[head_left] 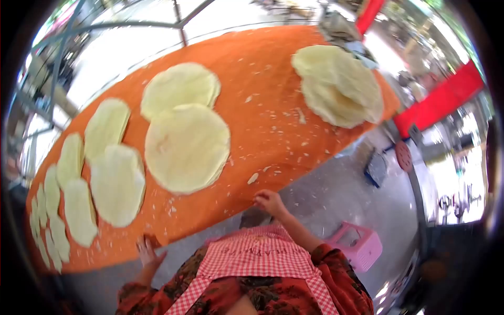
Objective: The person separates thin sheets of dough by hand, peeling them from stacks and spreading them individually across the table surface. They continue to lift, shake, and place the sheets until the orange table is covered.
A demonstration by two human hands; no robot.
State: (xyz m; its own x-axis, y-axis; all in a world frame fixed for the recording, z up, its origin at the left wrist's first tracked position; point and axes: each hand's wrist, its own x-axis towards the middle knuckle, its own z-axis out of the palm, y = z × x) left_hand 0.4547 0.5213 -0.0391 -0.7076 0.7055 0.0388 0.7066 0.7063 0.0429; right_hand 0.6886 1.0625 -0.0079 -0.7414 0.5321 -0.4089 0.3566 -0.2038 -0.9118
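Near the front edge of the orange-covered table (252, 63), my left hand (149, 254) is open, its fingers spread by the cloth, holding nothing. My right hand (270, 202) is at the same edge farther right, fingers curled together; whether anything small is in them I cannot make out. Nearest to it lies a small pale flake (253, 178). Pale, thin, round flatbread-like sheets lie in stacks: a large front stack (188, 149), one behind it (178, 89), and another left of these (118, 185). A loose, folded pile (341, 89) sits at the far right.
Several more stacks, such as this one (80, 212), line the table's left end. Crumbs are scattered over the cloth. On the grey floor stand a pink plastic stool (358, 247) and a blue-edged dustpan-like object (376, 169). A red beam (441, 100) and metal frame flank the table.
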